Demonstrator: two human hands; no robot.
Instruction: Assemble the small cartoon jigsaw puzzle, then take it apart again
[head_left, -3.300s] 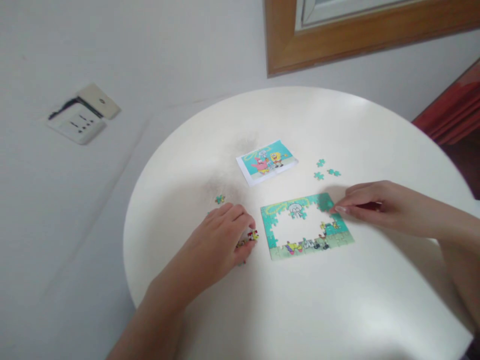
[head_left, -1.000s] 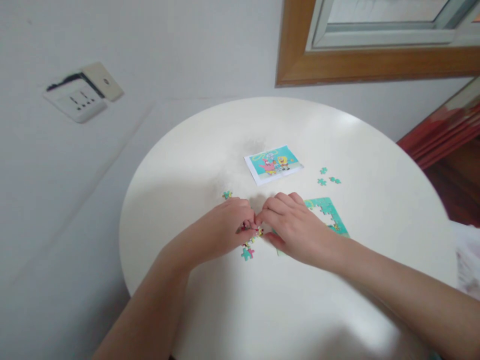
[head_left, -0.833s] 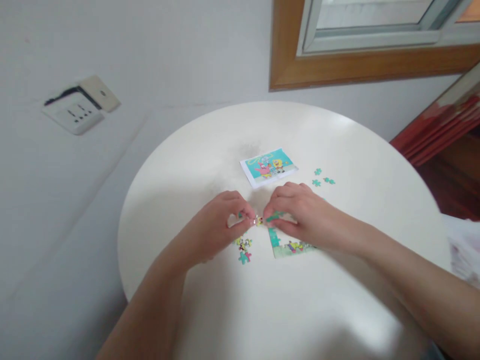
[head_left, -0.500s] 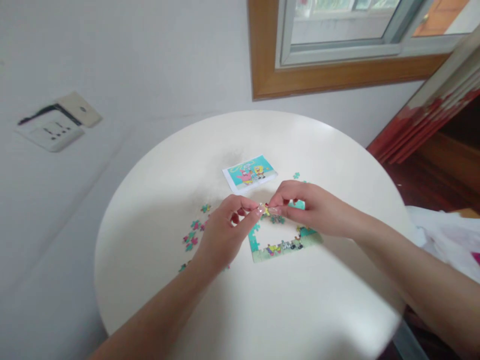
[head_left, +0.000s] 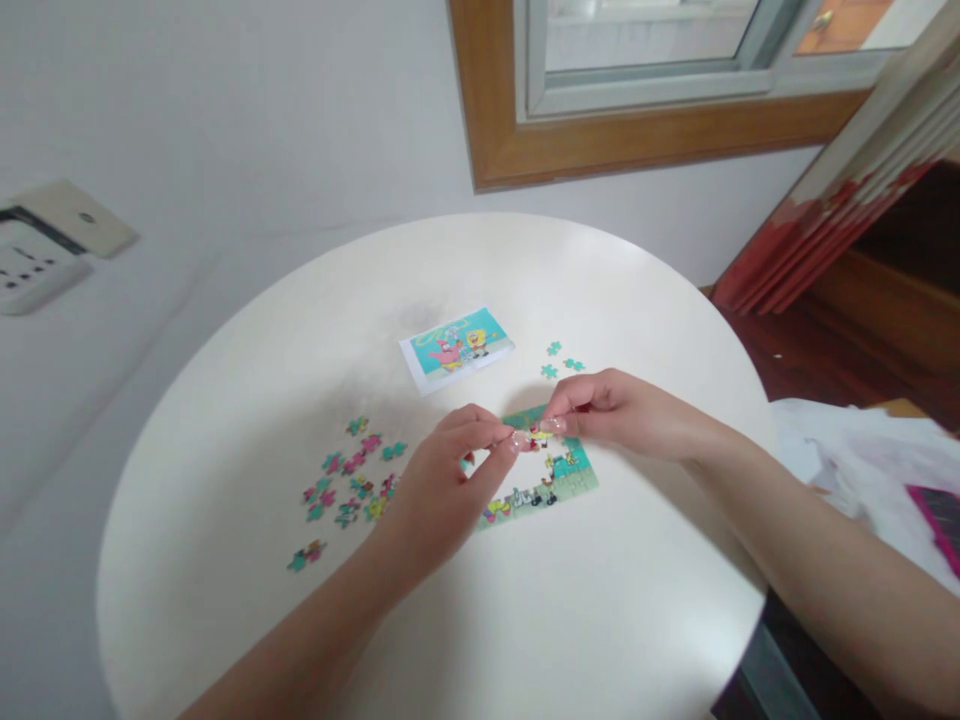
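Observation:
Both my hands meet above a partly built jigsaw puzzle on a round white table. My left hand and my right hand each pinch the same small cluster of joined puzzle pieces, held just over the puzzle's unfilled middle. The puzzle has a teal border and cartoon figures along its lower edge. A printed reference picture of the same cartoon lies beyond the hands.
Several loose pieces lie scattered left of my left hand. Three teal pieces sit right of the picture. A wall socket is at far left, a wood-framed window behind, red curtain and white cloth at right.
My right hand left the puzzle's right edge and came to my left hand; both lifted a small cluster of pieces over the puzzle. The camera view swung left, showing more loose pieces.

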